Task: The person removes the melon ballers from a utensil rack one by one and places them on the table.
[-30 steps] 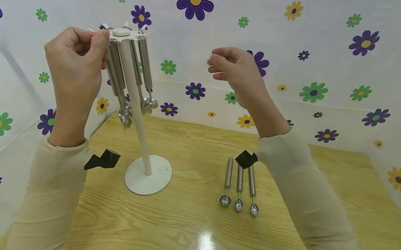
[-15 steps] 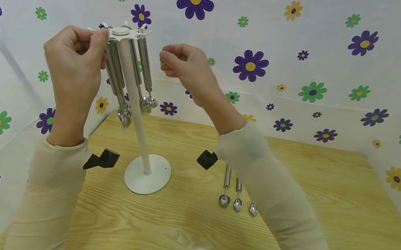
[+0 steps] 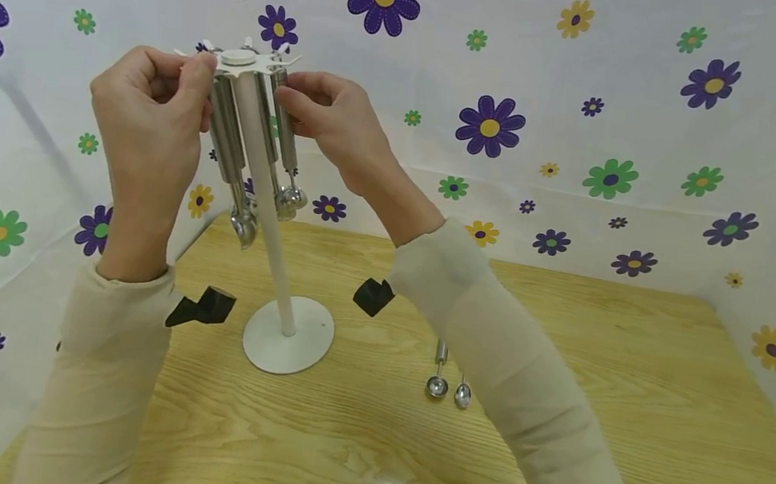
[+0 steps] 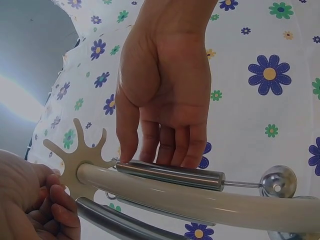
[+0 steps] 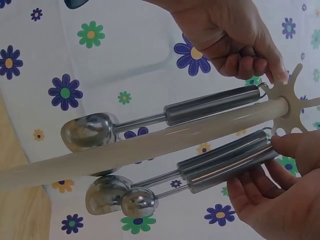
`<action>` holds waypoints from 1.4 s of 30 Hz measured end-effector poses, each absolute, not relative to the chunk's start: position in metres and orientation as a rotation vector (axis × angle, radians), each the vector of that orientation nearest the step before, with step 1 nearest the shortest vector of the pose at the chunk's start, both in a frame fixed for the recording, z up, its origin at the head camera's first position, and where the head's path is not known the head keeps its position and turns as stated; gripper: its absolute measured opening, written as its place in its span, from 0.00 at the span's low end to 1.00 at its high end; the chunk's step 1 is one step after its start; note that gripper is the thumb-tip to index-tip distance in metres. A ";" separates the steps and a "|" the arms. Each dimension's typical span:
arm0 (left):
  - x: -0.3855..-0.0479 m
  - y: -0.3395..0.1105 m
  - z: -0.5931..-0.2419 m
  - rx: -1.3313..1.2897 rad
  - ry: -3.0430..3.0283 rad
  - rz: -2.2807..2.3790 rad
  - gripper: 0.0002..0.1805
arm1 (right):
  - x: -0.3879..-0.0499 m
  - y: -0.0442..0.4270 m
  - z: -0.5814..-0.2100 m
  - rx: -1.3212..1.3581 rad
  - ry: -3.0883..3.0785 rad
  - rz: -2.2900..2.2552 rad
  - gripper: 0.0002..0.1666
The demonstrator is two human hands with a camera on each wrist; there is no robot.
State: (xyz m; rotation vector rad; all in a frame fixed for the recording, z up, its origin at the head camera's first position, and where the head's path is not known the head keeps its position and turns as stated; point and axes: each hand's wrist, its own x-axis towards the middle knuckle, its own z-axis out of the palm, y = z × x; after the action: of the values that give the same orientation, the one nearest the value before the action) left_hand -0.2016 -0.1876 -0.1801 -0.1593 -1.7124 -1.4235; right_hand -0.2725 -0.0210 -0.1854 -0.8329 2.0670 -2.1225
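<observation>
A white stand (image 3: pixel 272 248) with a round base and a star-shaped hook top leans slightly on the left side of the table. Several metal scoops (image 3: pixel 227 133) with steel handles hang from its hooks. My left hand (image 3: pixel 149 112) pinches one hook arm at the top. On the opposite side, my right hand (image 3: pixel 344 128) holds the upper handle of a small round-bowled scoop (image 5: pixel 232 171), which hangs from its hook. In the right wrist view, the thumb lies on that handle with fingers beneath it. A larger scoop (image 5: pixel 102 195) hangs right beside it.
On the wooden table (image 3: pixel 350 431), a small scoop (image 3: pixel 437 385) and a melon baller (image 3: pixel 462 396) lie partly under the right sleeve (image 3: pixel 512 354), which hides a third tool. Flower-print cloth (image 3: pixel 418 52) surrounds the table's back and sides.
My right hand has moved left from beyond the stand to the hanging scoop's handle and now holds it. The right sleeve now covers more of the tools on the table. My left hand stays put.
</observation>
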 end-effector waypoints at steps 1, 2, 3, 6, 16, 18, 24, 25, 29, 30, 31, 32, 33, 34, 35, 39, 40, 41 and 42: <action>-0.202 -0.187 -0.180 -0.159 -1.714 -1.421 0.07 | -0.272 -0.021 -0.185 -0.840 2.076 -2.115 0.22; -0.202 -0.187 -0.180 -0.159 -1.716 -1.419 0.07 | -0.272 -0.021 -0.186 -0.846 2.088 -2.104 0.22; -0.202 -0.187 -0.180 -0.160 -1.718 -1.418 0.07 | -0.272 -0.021 -0.186 -0.857 2.102 -2.092 0.22; -0.202 -0.186 -0.180 -0.163 -1.720 -1.416 0.07 | -0.273 -0.020 -0.187 -0.901 2.127 -2.053 0.22; -0.206 -0.194 -0.180 -0.163 -1.760 -1.481 0.09 | -0.271 -0.003 -0.183 -0.990 2.172 -1.900 0.20; -0.206 -0.196 -0.179 -0.191 -1.740 -1.545 0.09 | -0.269 0.000 -0.184 -0.993 2.188 -1.877 0.20; -0.209 -0.196 -0.177 -0.260 -1.697 -1.678 0.08 | -0.266 0.010 -0.184 -1.064 2.272 -1.817 0.19; -0.210 -0.197 -0.177 -0.264 -1.695 -1.696 0.08 | -0.266 0.012 -0.183 -1.074 2.287 -1.806 0.19; -0.214 -0.199 -0.175 -0.266 -1.703 -1.775 0.07 | -0.266 0.015 -0.183 -1.072 2.305 -1.791 0.20; -0.215 -0.200 -0.175 -0.264 -1.704 -1.796 0.07 | -0.266 0.016 -0.184 -1.067 2.300 -1.795 0.20; -0.215 -0.200 -0.174 -0.257 -1.707 -1.814 0.07 | -0.265 0.017 -0.184 -1.059 2.297 -1.800 0.21; -0.216 -0.201 -0.174 -0.250 -1.710 -1.835 0.07 | -0.265 0.017 -0.184 -1.047 2.297 -1.802 0.21; -0.217 -0.201 -0.173 -0.244 -1.712 -1.853 0.08 | -0.265 0.018 -0.184 -1.040 2.298 -1.806 0.21; -0.218 -0.202 -0.173 -0.239 -1.710 -1.873 0.08 | -0.264 0.018 -0.184 -1.042 2.297 -1.809 0.21; -0.219 -0.203 -0.173 -0.233 -1.710 -1.891 0.08 | -0.264 0.018 -0.184 -1.043 2.296 -1.812 0.21; -0.224 -0.206 -0.171 -0.215 -1.697 -1.974 0.09 | -0.263 0.019 -0.183 -1.051 2.304 -1.811 0.20; -0.225 -0.207 -0.171 -0.210 -1.695 -1.991 0.09 | -0.263 0.019 -0.183 -1.057 2.308 -1.807 0.19; -0.226 -0.208 -0.171 -0.209 -1.694 -2.004 0.09 | -0.263 0.019 -0.183 -1.058 2.317 -1.799 0.19; -0.227 -0.209 -0.170 -0.207 -1.691 -2.017 0.09 | -0.263 0.019 -0.183 -1.061 2.325 -1.791 0.18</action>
State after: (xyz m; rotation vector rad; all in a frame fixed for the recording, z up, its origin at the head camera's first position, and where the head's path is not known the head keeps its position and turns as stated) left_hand -0.2268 -0.2090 -0.1704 -0.2071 -1.6910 -2.0173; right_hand -0.2626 0.0194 -0.1826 -1.0606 2.3245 -1.7911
